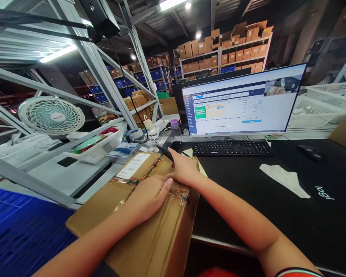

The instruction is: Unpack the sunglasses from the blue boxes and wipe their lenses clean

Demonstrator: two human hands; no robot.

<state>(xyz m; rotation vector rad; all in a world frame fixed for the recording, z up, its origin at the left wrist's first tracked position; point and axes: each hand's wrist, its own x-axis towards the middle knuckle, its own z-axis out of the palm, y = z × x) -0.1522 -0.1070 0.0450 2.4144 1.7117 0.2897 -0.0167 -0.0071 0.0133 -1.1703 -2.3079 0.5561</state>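
A taped cardboard box (pixel 138 219) with a white shipping label (pixel 132 165) sits at the near edge of the black desk (pixel 248 200). My left hand (pixel 148 196) lies flat on the box's top, fingers together and stretched out, pressing it. My right hand (pixel 183 167) is closed on a dark tool (pixel 164 152) whose tip rests at the box's far top edge by the tape seam. What kind of tool it is I cannot make out.
A monitor (pixel 242 100) and black keyboard (pixel 232 148) stand behind the box. A mouse (pixel 311 152) and white paper (pixel 285 181) lie to the right. Left are a metal rack (pixel 103 73), a fan (pixel 52 115), a white basket (pixel 100 148) and a blue crate (pixel 20 231).
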